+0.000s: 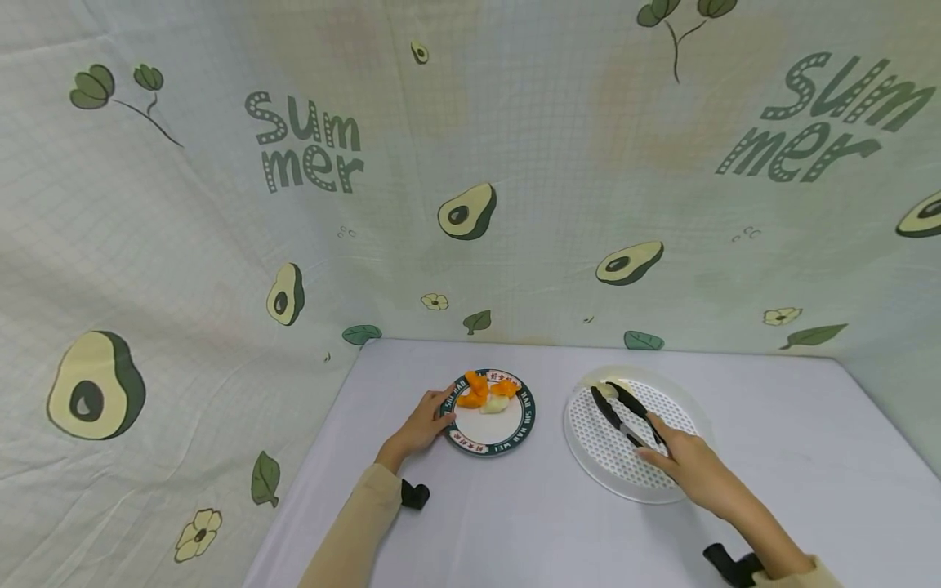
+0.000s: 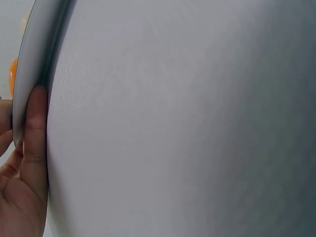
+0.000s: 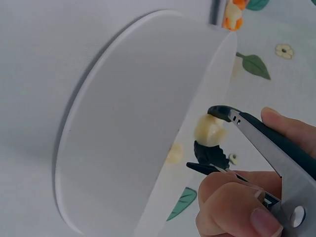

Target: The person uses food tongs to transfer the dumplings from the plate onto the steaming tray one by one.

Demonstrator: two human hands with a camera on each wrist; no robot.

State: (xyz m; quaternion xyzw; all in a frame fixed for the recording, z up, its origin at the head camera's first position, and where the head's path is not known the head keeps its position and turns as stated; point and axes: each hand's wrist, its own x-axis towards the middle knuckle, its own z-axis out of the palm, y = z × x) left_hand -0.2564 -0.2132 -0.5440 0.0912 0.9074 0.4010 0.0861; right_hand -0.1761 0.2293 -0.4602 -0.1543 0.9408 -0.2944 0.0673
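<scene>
My left hand (image 1: pixel 421 422) grips the left rim of a small plate (image 1: pixel 487 430) with a dark green patterned border; in the left wrist view its fingers (image 2: pixel 35 123) pinch the edge from both sides. Orange pieces (image 1: pixel 474 392) and a pale piece (image 1: pixel 496 404) of food lie on the plate. My right hand (image 1: pixel 689 464) holds black-tipped metal tongs (image 1: pixel 608 411) over a round white perforated tray (image 1: pixel 599 457). Between the tongs' tips in the right wrist view is a pale yellow piece (image 3: pixel 209 131). Another pale piece (image 3: pixel 174 153) shows just past the tray's rim.
The plate and tray stand apart on a white table (image 1: pixel 470 506), plate to the left. A cloth (image 1: pixel 544 163) printed with avocados and leaves hangs behind and at the sides. Black wrist mounts (image 1: pixel 415 495) sit at both wrists.
</scene>
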